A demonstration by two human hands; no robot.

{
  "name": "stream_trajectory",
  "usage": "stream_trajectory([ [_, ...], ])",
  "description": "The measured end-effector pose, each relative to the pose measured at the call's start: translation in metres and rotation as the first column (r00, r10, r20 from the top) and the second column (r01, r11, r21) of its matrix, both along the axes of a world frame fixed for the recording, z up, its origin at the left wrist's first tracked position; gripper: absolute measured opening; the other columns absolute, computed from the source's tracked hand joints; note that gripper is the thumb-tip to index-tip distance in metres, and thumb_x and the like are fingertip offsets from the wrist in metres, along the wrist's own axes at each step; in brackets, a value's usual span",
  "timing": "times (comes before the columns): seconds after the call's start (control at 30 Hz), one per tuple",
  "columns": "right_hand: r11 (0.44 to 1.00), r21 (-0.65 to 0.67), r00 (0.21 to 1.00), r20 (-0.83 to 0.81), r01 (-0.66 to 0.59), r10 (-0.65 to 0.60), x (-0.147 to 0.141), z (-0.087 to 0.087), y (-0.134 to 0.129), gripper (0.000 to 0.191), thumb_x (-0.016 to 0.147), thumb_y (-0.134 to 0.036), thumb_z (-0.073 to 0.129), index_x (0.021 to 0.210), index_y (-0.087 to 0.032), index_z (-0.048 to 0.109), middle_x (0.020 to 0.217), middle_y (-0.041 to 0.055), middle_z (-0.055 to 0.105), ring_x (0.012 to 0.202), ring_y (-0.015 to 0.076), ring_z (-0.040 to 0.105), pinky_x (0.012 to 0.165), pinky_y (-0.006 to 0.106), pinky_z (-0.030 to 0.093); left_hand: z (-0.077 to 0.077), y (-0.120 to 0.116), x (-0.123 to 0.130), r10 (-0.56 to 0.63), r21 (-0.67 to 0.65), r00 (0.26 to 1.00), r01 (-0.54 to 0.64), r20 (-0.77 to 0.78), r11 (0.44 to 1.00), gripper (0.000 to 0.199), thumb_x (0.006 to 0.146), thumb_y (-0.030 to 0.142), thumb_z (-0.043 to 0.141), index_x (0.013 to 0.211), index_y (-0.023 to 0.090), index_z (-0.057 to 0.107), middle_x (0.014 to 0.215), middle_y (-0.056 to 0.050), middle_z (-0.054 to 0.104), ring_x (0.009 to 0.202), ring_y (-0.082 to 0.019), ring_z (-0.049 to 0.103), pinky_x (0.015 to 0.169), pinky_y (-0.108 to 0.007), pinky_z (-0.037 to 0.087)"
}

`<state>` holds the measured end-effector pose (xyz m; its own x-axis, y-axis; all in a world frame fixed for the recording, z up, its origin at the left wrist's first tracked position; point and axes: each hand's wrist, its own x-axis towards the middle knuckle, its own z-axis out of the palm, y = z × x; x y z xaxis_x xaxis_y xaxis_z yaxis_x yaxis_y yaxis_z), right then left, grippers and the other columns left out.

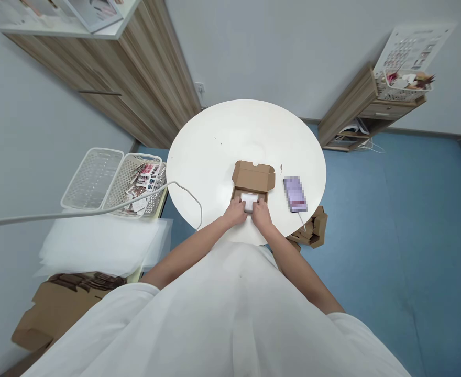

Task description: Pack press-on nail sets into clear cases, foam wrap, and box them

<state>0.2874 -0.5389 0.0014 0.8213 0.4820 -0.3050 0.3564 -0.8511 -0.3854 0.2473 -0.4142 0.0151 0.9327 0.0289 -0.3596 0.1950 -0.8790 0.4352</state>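
Note:
A small brown cardboard box [254, 178] lies with its lid up on the round white table [215, 136]. At the box's near side is a white wrapped packet [249, 200], partly over the box's inside. My left hand [235, 211] grips the packet's left edge, fingers bent around it. On the opposite edge, my right hand [261, 213] grips it too, fingers curled. What the packet contains is hidden by its wrapping. To the right of the box lies a phone [295, 193] with a blurred purple screen and a cable attached.
White baskets [92, 178] stand left of the table, one holding printed cards [146, 180]. Below them are translucent sheets [100, 243] and flat cardboard [57, 309]. A grey cable [136, 199] crosses to the table. Folded cardboard boxes [313, 230] sit under the right edge.

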Motion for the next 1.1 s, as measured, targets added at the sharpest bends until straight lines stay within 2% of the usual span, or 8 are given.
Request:
stream_trajectory([
  [0.1,0.998,0.069,0.999,0.045,-0.011,0.007,-0.001,0.001,-0.004,0.029,0.075,0.0,0.04,0.093,-0.009,0.061,0.104,0.0151,0.05,0.093,0.0223,0.048,0.082,0.033,0.041,0.003,0.002,-0.001,-0.007,-0.019,1.0,0.007,0.03,1.0,0.026,0.069,0.012,0.049,0.094,0.011,0.058,0.1,-0.015,0.052,0.097,-0.027,0.052,0.086,-0.038,0.043],
  [0.2,0.99,0.139,0.996,0.086,-0.001,-0.011,-0.002,0.004,-0.012,0.033,0.08,-0.006,0.038,0.106,-0.011,0.058,0.108,0.0143,0.049,0.098,0.0232,0.046,0.085,0.035,0.04,0.005,0.009,-0.005,0.017,-0.069,0.993,-0.009,0.115,0.998,0.032,0.07,0.011,0.047,0.1,0.012,0.056,0.103,-0.013,0.052,0.1,-0.026,0.051,0.089,-0.037,0.042],
  [0.3,0.969,0.227,0.984,0.122,0.1,-0.13,-0.001,0.005,-0.026,0.039,0.082,-0.013,0.039,0.12,-0.015,0.051,0.116,0.0142,0.048,0.106,0.0245,0.043,0.09,0.038,0.038,0.004,0.022,-0.012,0.146,-0.148,0.965,-0.115,0.217,0.982,0.041,0.072,0.013,0.047,0.112,0.015,0.053,0.113,-0.012,0.051,0.109,-0.025,0.047,0.095,-0.038,0.039],
  [0.43,0.851,0.359,0.916,-0.033,0.384,-0.4,0.002,-0.005,-0.042,0.048,0.084,-0.032,0.042,0.128,-0.013,0.044,0.121,0.0165,0.046,0.107,0.0252,0.046,0.092,0.04,0.038,-0.002,0.037,-0.019,0.428,-0.289,0.899,-0.387,0.092,0.875,0.049,0.076,0.022,0.048,0.125,0.015,0.044,0.123,-0.015,0.048,0.11,-0.025,0.049,0.092,-0.038,0.041],
  [0.53,0.763,0.393,0.857,-0.26,0.514,-0.444,0.002,-0.015,-0.042,0.05,0.084,-0.041,0.037,0.124,-0.012,0.048,0.117,0.0152,0.051,0.1,0.022,0.051,0.091,0.038,0.039,-0.006,0.043,-0.02,0.494,-0.383,0.867,-0.481,-0.071,0.789,0.046,0.078,0.025,0.045,0.122,0.015,0.048,0.12,-0.014,0.053,0.1,-0.022,0.056,0.085,-0.035,0.044],
  [0.7,0.752,0.427,0.862,-0.314,0.503,-0.398,-0.002,-0.017,-0.02,0.046,0.082,-0.044,0.037,0.112,-0.014,0.055,0.108,0.0111,0.056,0.094,0.02,0.052,0.088,0.035,0.04,-0.006,0.052,-0.023,0.492,-0.482,0.87,-0.44,-0.021,0.758,0.039,0.074,0.019,0.042,0.108,0.019,0.06,0.11,-0.007,0.061,0.09,-0.02,0.058,0.082,-0.034,0.045],
  [0.97,0.804,0.432,0.905,-0.303,0.409,-0.297,0.004,-0.008,0.005,0.037,0.082,-0.046,0.037,0.09,-0.017,0.059,0.089,0.0061,0.059,0.081,0.0182,0.052,0.077,0.031,0.042,-0.012,0.073,-0.03,0.615,-0.513,0.786,-0.553,-0.06,0.656,0.041,0.074,0.02,0.043,0.112,0.016,0.059,0.111,-0.009,0.061,0.094,-0.02,0.058,0.085,-0.035,0.044],
  [1.1,0.735,0.445,0.858,-0.321,0.511,-0.402,0.022,-0.012,0.0,0.043,0.081,-0.049,0.04,0.102,-0.016,0.057,0.1,0.0093,0.058,0.093,0.0195,0.052,0.082,0.032,0.042,-0.017,0.087,-0.023,0.695,-0.518,0.714,-0.628,-0.087,0.58,0.037,0.079,0.03,0.047,0.112,0.016,0.057,0.115,-0.012,0.058,0.102,-0.021,0.056,0.089,-0.034,0.042],
])
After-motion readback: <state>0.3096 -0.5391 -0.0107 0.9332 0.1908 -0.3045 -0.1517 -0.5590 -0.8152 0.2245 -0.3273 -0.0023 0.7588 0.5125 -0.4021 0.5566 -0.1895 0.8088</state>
